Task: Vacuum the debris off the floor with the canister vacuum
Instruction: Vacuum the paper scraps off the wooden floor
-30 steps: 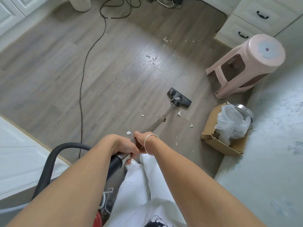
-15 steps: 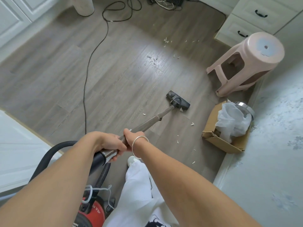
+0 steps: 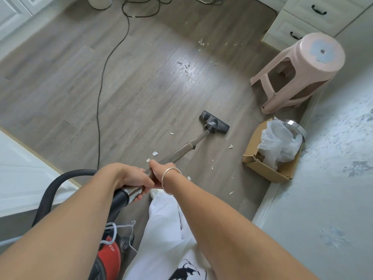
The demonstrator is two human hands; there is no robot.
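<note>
Floor head slid ahead; hands grip the wand, left hand behind right hand.

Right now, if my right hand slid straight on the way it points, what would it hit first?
Your right hand points along the wand; it would likely meet the wand's collar first, then the floor head.

I see soft, even daylight. Glare whitens the floor mid-frame. My wide lens bends the edges.
</note>
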